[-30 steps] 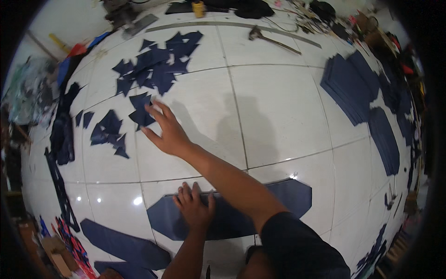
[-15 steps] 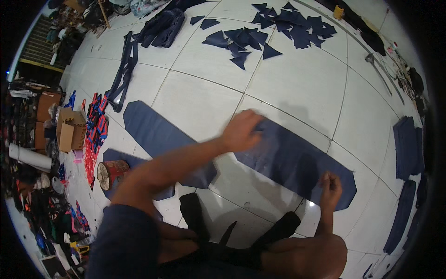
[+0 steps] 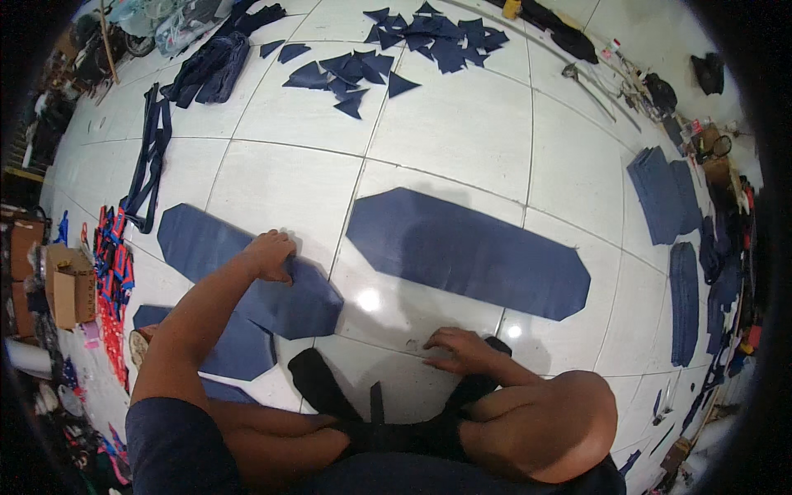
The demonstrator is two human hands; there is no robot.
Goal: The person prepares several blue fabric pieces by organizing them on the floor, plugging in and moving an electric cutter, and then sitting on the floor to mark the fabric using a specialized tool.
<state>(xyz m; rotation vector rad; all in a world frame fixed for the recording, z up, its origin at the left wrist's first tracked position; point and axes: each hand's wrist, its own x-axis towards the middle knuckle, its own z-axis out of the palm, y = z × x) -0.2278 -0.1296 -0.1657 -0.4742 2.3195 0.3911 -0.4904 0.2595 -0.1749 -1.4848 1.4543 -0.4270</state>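
Cloth panel at the floor's left now sits under my left hand, fingers curled gripping its edge; right hand, fingers spread and holding nothing, has left the long panel.

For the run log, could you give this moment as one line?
left hand on left cloth strip | right hand on floor

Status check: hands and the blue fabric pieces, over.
Left hand pressing on long navy fabric piece. Right hand flat on floor tile, holding nothing. Second long navy piece lies apart, unobstructed.
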